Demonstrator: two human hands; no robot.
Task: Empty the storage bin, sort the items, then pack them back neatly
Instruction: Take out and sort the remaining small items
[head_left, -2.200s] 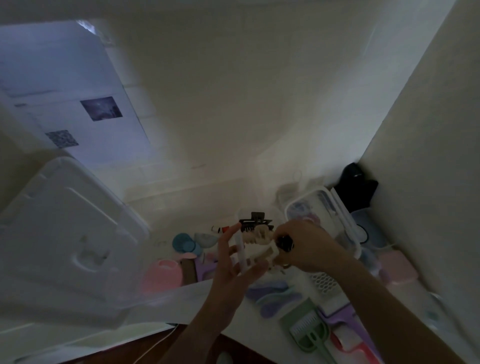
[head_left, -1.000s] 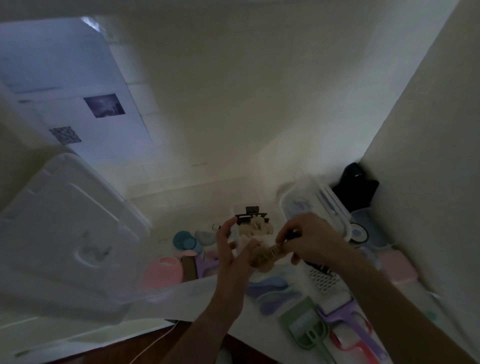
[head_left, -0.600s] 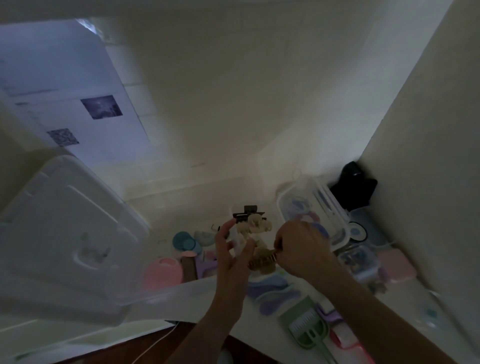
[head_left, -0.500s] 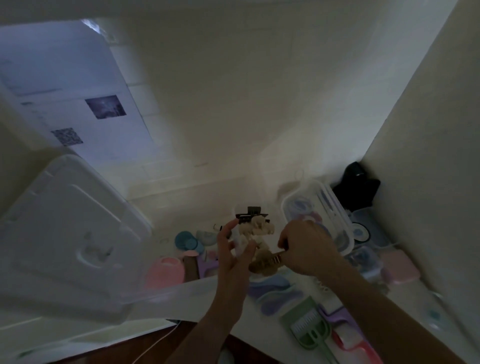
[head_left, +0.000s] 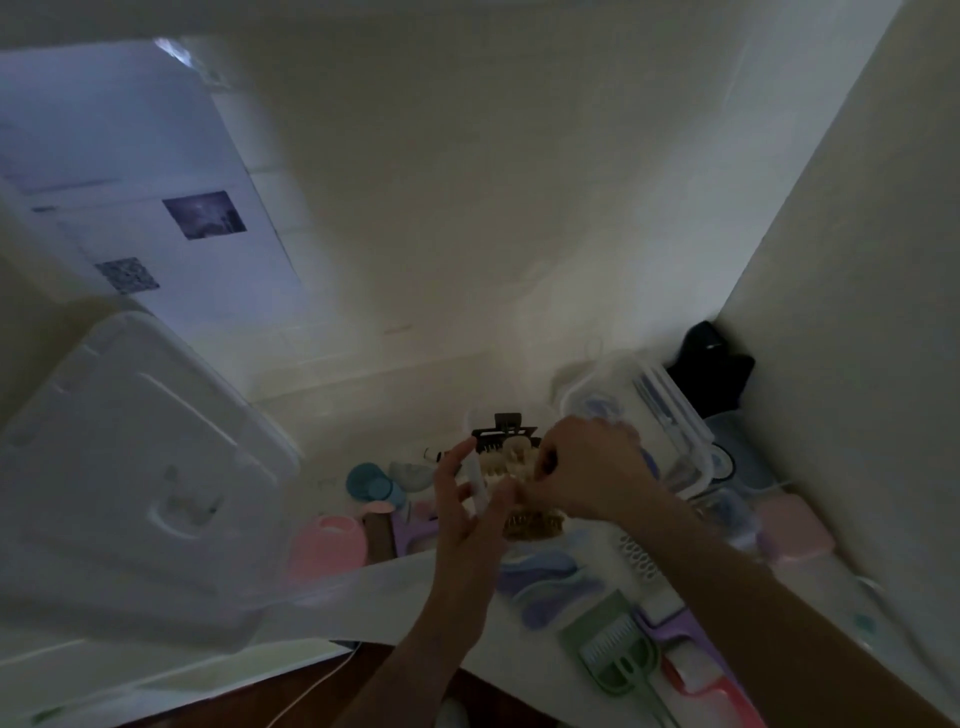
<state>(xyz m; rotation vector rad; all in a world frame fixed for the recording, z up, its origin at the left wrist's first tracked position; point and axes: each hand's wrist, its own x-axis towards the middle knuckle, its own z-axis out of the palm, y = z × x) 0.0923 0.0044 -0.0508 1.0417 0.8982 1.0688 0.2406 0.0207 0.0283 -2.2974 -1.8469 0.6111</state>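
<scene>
My left hand (head_left: 470, 512) is raised over the white table, fingers mostly straight, with several hair claw clips stacked against them: a black one (head_left: 503, 434) on top, cream ones (head_left: 511, 460) below, and a white piece (head_left: 479, 480) by the thumb. My right hand (head_left: 589, 475) is curled and pinches at the clips beside the cream ones. A brown toothed clip (head_left: 535, 524) hangs just under the two hands. The dim light hides the exact contact. The clear storage bin (head_left: 675, 426) stands behind my right hand with items inside.
The bin's white lid (head_left: 135, 473) leans at the left. On the table lie a pink case (head_left: 324, 543), teal cups (head_left: 371, 480), purple combs (head_left: 550, 577), a green comb (head_left: 613, 649), a pink box (head_left: 795, 527) and a black object (head_left: 711, 364) in the corner by the right wall.
My right hand has moved up from the brown clip to the cream clips at my left hand's fingertips. The left hand has stayed about where it was.
</scene>
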